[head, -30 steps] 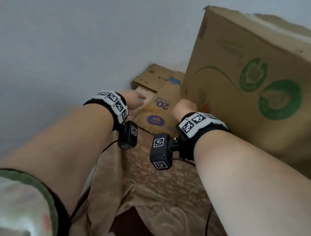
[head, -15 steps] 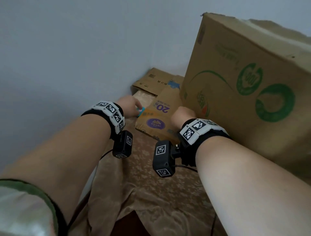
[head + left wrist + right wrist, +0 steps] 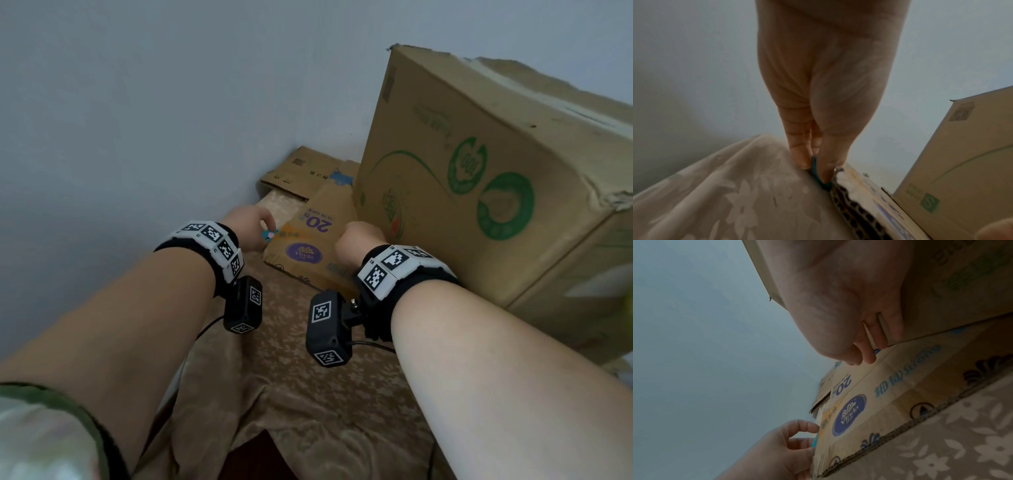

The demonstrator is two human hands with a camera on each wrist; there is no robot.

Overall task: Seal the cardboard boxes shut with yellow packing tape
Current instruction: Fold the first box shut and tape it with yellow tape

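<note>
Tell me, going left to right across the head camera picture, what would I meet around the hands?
Left hand → small teal object it pinches → flattened cardboard box with the purple logo → right hand → big cardboard box with green print.

A beige flowered cloth (image 3: 308, 394) covers the surface. A plain pale wall (image 3: 171, 102) stands behind it.
</note>
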